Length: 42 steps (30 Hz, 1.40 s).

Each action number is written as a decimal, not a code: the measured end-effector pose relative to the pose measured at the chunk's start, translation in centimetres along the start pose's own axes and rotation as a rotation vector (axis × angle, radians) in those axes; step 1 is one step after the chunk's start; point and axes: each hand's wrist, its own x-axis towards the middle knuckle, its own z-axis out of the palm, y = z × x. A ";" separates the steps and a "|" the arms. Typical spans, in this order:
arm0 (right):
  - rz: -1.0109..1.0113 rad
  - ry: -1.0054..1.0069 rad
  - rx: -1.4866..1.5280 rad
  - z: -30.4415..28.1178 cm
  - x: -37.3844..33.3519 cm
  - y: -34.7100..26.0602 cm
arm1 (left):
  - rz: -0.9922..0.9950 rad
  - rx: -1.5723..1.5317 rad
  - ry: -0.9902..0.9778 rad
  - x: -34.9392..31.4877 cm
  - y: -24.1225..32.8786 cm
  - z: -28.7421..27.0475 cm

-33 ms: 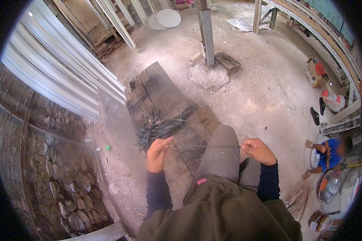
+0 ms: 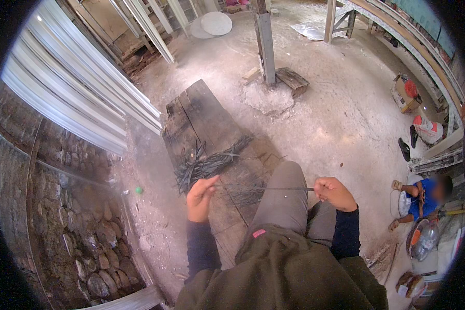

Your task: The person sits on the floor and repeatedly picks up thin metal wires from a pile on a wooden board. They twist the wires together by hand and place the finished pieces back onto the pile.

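Note:
A thin dark strip (image 2: 284, 189) is stretched nearly level between my two hands, passing in front of my bent knee. My left hand (image 2: 201, 197), fingers pinched, grips its left end. At the other end, my right hand (image 2: 335, 193) pinches it between thumb and fingers. Just beyond my left hand, a bundle of similar dark strips (image 2: 212, 161) lies across a worn wooden board (image 2: 204, 111). More loose dark strips (image 2: 248, 195) lie on the wood beneath the stretched one, partly hidden by my leg.
A wooden post (image 2: 266, 49) in a rough concrete base stands ahead. White corrugated sheets (image 2: 82, 77) lean at the left, above a stony pit (image 2: 93, 232). At the right are a person in blue (image 2: 422, 199), black sandals (image 2: 404, 149) and a cardboard box (image 2: 405, 95).
My hands have drawn very slightly farther apart, the left one shifting a little left and the right one a little right. The strip stays held between them.

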 end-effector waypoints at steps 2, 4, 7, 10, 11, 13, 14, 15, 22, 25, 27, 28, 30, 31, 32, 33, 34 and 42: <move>0.028 -0.011 0.237 -1.3 -0.7 1.1 | -0.111 -0.166 0.049 -0.5 -0.1 -0.3; -0.137 -0.045 0.446 -2.0 -1.2 1.9 | -0.219 -0.304 0.070 -0.8 -0.3 -0.4; -0.374 -0.122 0.686 -2.3 -1.2 2.6 | -0.250 -0.415 0.040 -0.9 -0.8 -0.1; -0.487 -0.071 0.813 -2.3 -0.9 2.3 | -0.259 -0.183 -0.055 -1.1 -2.6 0.3; -0.505 -0.031 0.842 -2.2 -0.8 2.2 | -0.268 -0.057 -0.092 -1.2 -3.4 0.5; -0.494 0.119 0.883 -1.6 -0.4 1.9 | -0.336 0.159 -0.127 -1.2 -3.6 1.2; -0.488 0.194 0.901 -1.2 -0.1 1.8 | -0.377 0.251 -0.147 -1.4 -3.5 1.6; -0.484 0.223 0.898 -0.8 0.1 1.6 | -0.416 0.341 -0.168 -1.4 -3.3 2.1; -0.245 0.120 0.763 3.3 2.4 2.2 | -0.654 -0.302 -0.103 -3.9 -2.0 7.8; -0.091 0.078 0.765 7.1 3.4 1.8 | -0.764 -0.694 -0.006 -4.5 -0.8 10.2; -0.046 0.071 0.723 8.7 3.7 1.9 | -0.776 -0.810 0.004 -4.4 -0.7 11.0; -0.040 0.085 0.668 9.2 3.9 2.4 | -0.769 -0.832 -0.008 -4.4 -0.8 11.2; -0.026 0.133 0.577 10.0 3.9 2.5 | -0.749 -0.830 -0.020 -4.3 -0.7 11.4; -0.036 0.134 0.552 10.2 4.0 2.7 | -0.737 -0.806 -0.020 -4.1 -0.4 11.4; -0.046 0.135 0.527 10.3 4.1 3.1 | -0.725 -0.782 -0.021 -4.1 -0.2 11.3; -0.056 0.134 0.502 10.5 4.2 3.2 | -0.703 -0.737 -0.011 -4.1 -0.3 11.3; -0.060 0.149 0.503 10.6 4.2 3.1 | -0.682 -0.692 -0.002 -4.2 -0.4 11.3; -0.111 0.208 0.330 10.4 4.5 4.3 | -0.676 -0.600 -0.017 -4.0 0.4 10.5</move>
